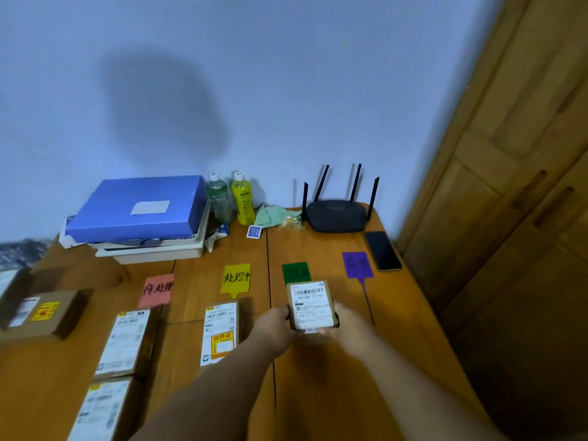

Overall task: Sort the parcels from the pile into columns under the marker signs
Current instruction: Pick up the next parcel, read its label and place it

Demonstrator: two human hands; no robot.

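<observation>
A small cardboard parcel [311, 306] with a white barcode label is held between both my hands just below the green marker sign [296, 272]. My left hand [276, 323] grips its left edge and my right hand [346, 326] grips its right edge. Four signs lie in a row on the wooden table [397, 329]: pink [156, 289], yellow [236, 278], green and purple [357, 265]. Two parcels [127, 340] [101, 409] lie in a column under the pink sign. One parcel [221, 331] lies under the yellow sign.
More parcels [44, 313] sit at the table's left edge. At the back stand a blue box on a white tray [140, 210], two bottles [243, 197], a black router [339, 214] and a phone [382, 251]. A wooden door [509, 186] is at the right.
</observation>
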